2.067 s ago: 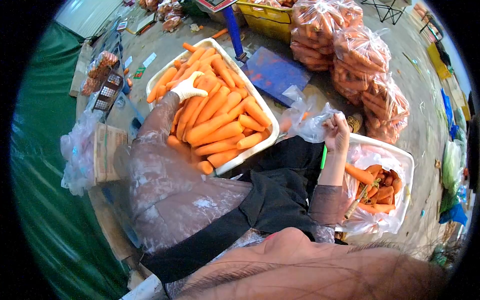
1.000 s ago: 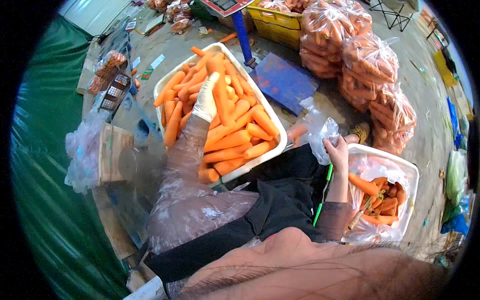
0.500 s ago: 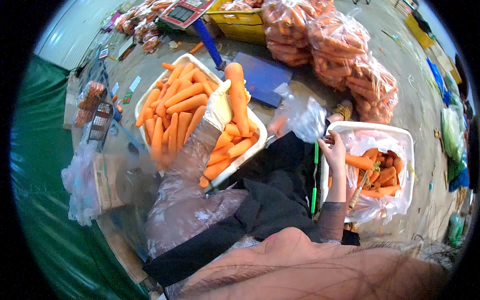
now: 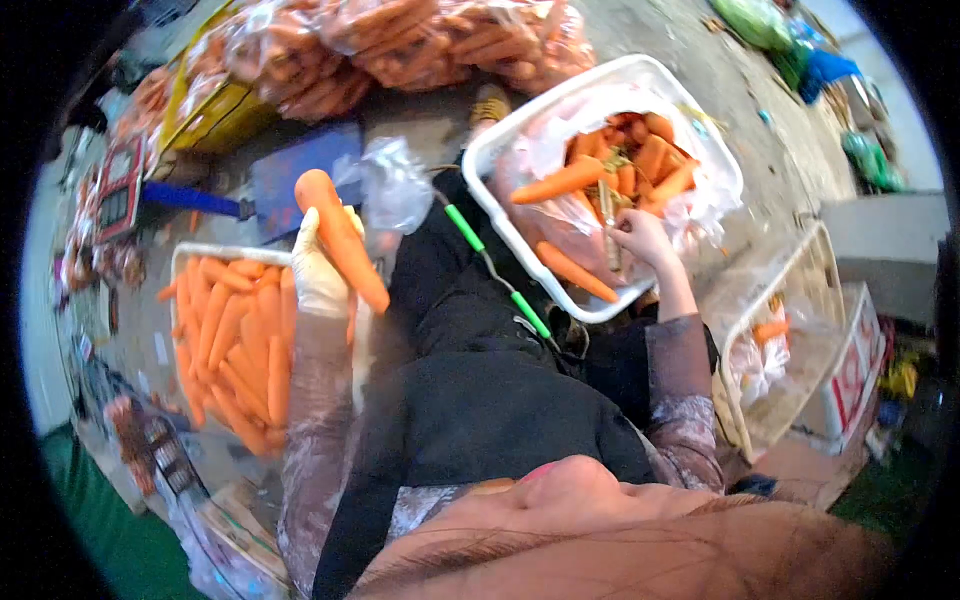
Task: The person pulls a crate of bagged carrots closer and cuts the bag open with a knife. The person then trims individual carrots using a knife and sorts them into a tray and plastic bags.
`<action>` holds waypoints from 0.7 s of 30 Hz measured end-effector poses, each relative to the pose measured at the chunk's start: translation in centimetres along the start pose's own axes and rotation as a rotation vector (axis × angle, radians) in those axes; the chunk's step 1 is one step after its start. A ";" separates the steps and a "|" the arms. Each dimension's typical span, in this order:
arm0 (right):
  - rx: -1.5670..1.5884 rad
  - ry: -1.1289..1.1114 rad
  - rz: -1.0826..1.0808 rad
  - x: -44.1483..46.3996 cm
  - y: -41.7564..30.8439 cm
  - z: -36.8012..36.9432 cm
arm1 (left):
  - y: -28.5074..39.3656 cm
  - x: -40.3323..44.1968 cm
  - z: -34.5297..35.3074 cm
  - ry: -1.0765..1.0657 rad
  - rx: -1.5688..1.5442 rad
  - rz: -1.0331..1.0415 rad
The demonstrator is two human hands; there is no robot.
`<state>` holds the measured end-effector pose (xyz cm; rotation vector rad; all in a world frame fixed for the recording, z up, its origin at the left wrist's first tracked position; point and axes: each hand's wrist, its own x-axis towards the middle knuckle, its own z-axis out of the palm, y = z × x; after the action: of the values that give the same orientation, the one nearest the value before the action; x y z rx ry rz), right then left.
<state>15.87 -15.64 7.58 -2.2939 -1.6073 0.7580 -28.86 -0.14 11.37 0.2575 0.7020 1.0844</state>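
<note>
My gloved left hand (image 4: 322, 262) is wrapped round a large carrot (image 4: 341, 240), held tilted above the right side of the carrot-filled white basket (image 4: 232, 250). My bare right hand (image 4: 643, 236) is over the other white basket (image 4: 478, 165), with its fingers closed at a narrow wooden-handled knife (image 4: 612, 250). The knife's blade points away from me, beside carrots and trimmings in a clear plastic bag (image 4: 540, 150). One loose carrot (image 4: 577, 272) lies near the basket's front edge, and another carrot (image 4: 558, 181) rests on the bag.
A blue-platform scale (image 4: 300, 175) stands beyond the left basket, near a crumpled plastic bag (image 4: 396, 185). Filled carrot bags (image 4: 440, 45) line the back beside a yellow crate (image 4: 215, 115). A cream crate (image 4: 800, 290) stands at right.
The view has turned to the right. My left hand has lifted the large carrot away from the pile. My right hand has moved from the basket's left rim to the knife.
</note>
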 end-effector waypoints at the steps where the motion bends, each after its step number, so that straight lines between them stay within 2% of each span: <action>1: -0.001 -0.024 -0.003 0.3 -0.4 0.3 | -0.8 0.1 0.7 -0.027 0.030 -0.044; 5: 0.053 0.019 -0.060 1.2 -2.5 2.9 | -4.3 0.3 3.2 -0.204 0.075 -0.197; 8: -0.087 0.119 -0.065 1.5 -3.1 3.9 | -6.0 -0.2 5.5 -0.381 -0.032 -0.364; 10: -0.331 0.187 0.169 2.4 -2.7 4.1 | -7.1 -0.1 6.0 -0.412 -0.084 -0.389; 11: -0.292 0.108 0.214 1.9 -2.8 3.3 | -7.5 -0.5 6.7 -0.260 0.015 -0.336; 13: -0.276 -0.002 0.275 1.7 -2.5 2.9 | -8.2 -0.8 7.5 -0.276 0.043 -0.278; 17: -0.248 0.025 0.230 -0.2 -2.1 1.6 | -9.3 -0.3 8.6 -0.271 0.092 -0.253; 20: -0.152 0.143 0.271 -2.1 -2.5 -1.7 | -10.6 0.3 9.6 -0.324 0.075 -0.264; 21: -0.093 0.237 0.224 -2.7 -2.2 -2.5 | -11.2 0.1 10.5 -0.274 0.098 -0.267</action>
<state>14.74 -17.09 11.42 -2.5485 -1.3238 0.4426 -14.10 -3.75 13.44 0.3773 0.5266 0.7439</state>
